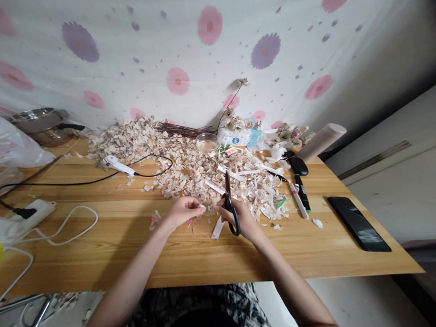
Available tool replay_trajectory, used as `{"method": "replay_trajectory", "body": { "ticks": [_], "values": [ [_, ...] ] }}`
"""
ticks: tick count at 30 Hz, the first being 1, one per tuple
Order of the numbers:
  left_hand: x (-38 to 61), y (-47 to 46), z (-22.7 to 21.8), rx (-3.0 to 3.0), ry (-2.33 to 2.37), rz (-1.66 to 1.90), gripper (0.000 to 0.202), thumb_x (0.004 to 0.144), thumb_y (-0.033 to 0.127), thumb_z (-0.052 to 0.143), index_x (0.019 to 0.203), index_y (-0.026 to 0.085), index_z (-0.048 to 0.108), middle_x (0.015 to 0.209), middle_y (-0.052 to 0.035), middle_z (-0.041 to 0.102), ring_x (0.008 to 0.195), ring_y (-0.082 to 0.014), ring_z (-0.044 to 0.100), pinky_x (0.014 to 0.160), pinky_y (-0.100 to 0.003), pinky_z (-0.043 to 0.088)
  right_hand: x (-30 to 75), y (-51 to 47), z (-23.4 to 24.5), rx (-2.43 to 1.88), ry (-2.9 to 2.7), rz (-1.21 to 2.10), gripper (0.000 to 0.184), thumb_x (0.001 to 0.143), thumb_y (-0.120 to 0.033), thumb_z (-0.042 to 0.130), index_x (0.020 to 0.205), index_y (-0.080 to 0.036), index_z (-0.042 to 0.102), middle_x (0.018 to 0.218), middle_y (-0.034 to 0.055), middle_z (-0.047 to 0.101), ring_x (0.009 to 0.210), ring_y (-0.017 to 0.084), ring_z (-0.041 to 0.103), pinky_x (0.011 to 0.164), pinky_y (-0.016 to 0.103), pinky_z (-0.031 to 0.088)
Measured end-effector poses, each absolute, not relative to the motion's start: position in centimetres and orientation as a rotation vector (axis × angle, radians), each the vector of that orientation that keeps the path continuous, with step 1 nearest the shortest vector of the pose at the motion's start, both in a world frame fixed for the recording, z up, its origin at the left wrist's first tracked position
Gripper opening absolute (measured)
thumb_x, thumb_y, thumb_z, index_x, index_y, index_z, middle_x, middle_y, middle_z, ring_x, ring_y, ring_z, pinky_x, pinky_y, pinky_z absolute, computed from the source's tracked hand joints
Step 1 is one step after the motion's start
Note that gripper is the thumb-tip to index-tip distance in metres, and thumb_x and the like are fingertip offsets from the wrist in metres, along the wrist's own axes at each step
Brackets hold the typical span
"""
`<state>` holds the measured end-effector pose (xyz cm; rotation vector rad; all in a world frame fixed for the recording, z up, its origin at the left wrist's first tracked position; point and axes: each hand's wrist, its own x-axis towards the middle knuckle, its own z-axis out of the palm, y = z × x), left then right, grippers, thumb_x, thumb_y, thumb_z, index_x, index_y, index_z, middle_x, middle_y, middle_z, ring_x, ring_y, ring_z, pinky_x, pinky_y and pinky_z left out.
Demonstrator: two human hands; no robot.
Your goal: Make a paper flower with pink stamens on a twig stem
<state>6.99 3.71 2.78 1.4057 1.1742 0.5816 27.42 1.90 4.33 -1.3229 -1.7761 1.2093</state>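
Note:
Above the front half of the table, my left hand (186, 211) is closed in a pinch, with a small pale scrap (202, 208) at its fingertips that looks like a petal piece. My right hand (240, 219) grips a pair of black scissors (228, 194), blades pointing away from me toward the pile. Its thumb and a finger come close together near the left hand, and I cannot make out whether they also pinch something. Beneath and beyond both hands spreads a heap of pale petal pieces (189, 171). A white paper strip (217, 227) lies beside the right hand.
Behind the heap are thin brown twigs (184, 130), a clear round dish (207, 143) and a tissue pack (238, 135) with flowers on it. A phone (358, 223) and pens (302, 193) lie right. At left are a corded white device (118, 165), a power strip (30, 220) and a steel pot (41, 124).

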Motion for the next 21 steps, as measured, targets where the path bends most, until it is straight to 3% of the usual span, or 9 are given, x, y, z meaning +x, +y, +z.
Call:
{"method": "replay_trajectory", "body": {
  "ticks": [7, 13, 21],
  "values": [
    [8.6, 2.8, 2.6, 1.628, 1.170, 0.648, 0.020, 0.087, 0.029, 0.061, 0.078, 0.011, 0.060, 0.076, 0.0001, 0.061, 0.072, -0.0134, 0.060, 0.069, -0.030, 0.051, 26.5, 1.7, 3.4, -1.191, -1.733, 1.144, 0.029, 0.080, -0.044, 0.063, 0.084, -0.016, 0.066, 0.079, 0.0039, 0.061, 0.069, 0.016, 0.056, 0.063, 0.026, 0.044],
    [8.7, 2.6, 3.2, 1.703, 1.165, 0.672, 0.021, 0.087, 0.029, 0.061, 0.076, 0.011, 0.060, 0.074, 0.0005, 0.061, 0.072, -0.0138, 0.060, 0.070, -0.031, 0.051, 26.5, 1.8, 3.1, -1.201, -1.746, 1.099, 0.022, 0.080, -0.038, 0.063, 0.078, -0.015, 0.064, 0.074, 0.0020, 0.058, 0.065, 0.014, 0.051, 0.062, 0.024, 0.041],
    [8.9, 2.5, 3.1, 1.671, 1.125, 0.678, 0.017, 0.086, 0.028, 0.062, 0.081, 0.011, 0.062, 0.080, -0.0012, 0.064, 0.075, -0.0146, 0.062, 0.073, -0.033, 0.052, 26.3, 1.9, 2.9, -1.230, -1.773, 1.077, 0.027, 0.079, -0.041, 0.063, 0.072, -0.015, 0.058, 0.067, -0.0011, 0.050, 0.064, 0.013, 0.045, 0.058, 0.022, 0.035]
  ]
}}
